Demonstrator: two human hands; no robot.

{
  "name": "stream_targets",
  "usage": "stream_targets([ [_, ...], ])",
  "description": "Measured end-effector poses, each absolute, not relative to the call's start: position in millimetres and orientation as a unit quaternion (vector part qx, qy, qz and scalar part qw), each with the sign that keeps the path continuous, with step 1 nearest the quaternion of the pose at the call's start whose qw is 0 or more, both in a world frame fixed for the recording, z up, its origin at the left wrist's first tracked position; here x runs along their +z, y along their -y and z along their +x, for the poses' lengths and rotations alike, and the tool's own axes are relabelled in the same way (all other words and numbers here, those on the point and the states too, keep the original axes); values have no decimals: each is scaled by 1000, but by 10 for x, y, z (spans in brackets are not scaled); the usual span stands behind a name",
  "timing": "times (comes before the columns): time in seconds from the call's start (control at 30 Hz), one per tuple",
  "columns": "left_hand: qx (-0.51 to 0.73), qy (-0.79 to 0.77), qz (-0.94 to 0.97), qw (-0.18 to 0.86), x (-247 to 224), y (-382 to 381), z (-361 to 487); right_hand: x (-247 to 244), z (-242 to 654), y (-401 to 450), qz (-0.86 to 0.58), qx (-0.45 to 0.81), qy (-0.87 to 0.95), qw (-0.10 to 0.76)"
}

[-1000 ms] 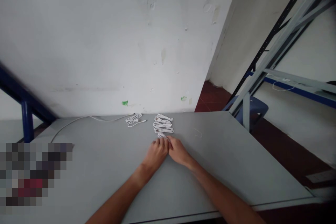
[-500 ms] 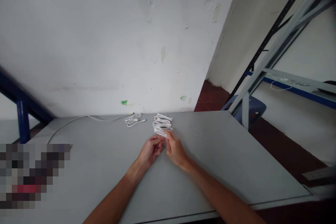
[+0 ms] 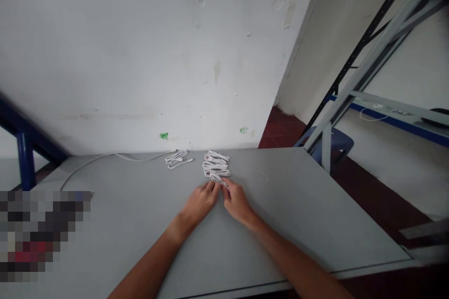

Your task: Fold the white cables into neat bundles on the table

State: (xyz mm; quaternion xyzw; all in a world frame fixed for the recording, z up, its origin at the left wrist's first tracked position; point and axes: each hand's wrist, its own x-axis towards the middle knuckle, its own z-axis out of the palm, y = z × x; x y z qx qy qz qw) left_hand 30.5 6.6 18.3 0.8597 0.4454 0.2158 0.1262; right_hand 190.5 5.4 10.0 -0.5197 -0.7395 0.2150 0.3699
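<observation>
My right hand (image 3: 235, 198) is closed on a coiled white cable (image 3: 217, 177), whose loops stick out past the fingertips toward the wall. Beside it, my left hand (image 3: 205, 200) has its fingers bent and pressed together at the near end of that coil; what they pinch is hidden. Just beyond both hands, several bundled white cables (image 3: 215, 164) lie in a column on the grey table (image 3: 298, 224). Another looser white cable bundle (image 3: 177, 159) rests to their left.
A long white cable (image 3: 115, 154) runs along the table's back left. The white wall (image 3: 140, 56) rises behind. At the right stand a metal frame (image 3: 327, 147), a blue chair (image 3: 336, 142) and a shelf (image 3: 403, 119). A blurred-out patch covers the lower left.
My left hand has turned so that its back faces up, its fingers now more hidden. The coil in my right hand has tilted and shifted slightly. The view has moved a little.
</observation>
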Motion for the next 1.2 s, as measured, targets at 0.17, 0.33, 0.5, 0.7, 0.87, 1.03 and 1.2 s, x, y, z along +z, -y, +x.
stream_targets([
  [0.17,396,-490,628,456,183,-96,418,70,1888,-67,-509,208,738,390],
  [0.33,413,-447,456,649,147,-130,456,51,1871,-102,-475,207,744,422],
  [0.5,380,-492,663,417,165,-104,363,37,1913,-122,-499,208,722,431],
  [0.7,220,-454,860,76,137,-76,282,75,1914,-94,-497,235,714,433],
  [0.87,368,-498,716,322,146,-91,390,43,1888,-92,-492,230,709,450],
  [1.03,415,-434,479,640,149,-109,455,2,1891,-129,-467,188,728,464],
  [1.2,345,-507,716,333,131,-106,384,33,1928,-145,-504,203,719,432],
])
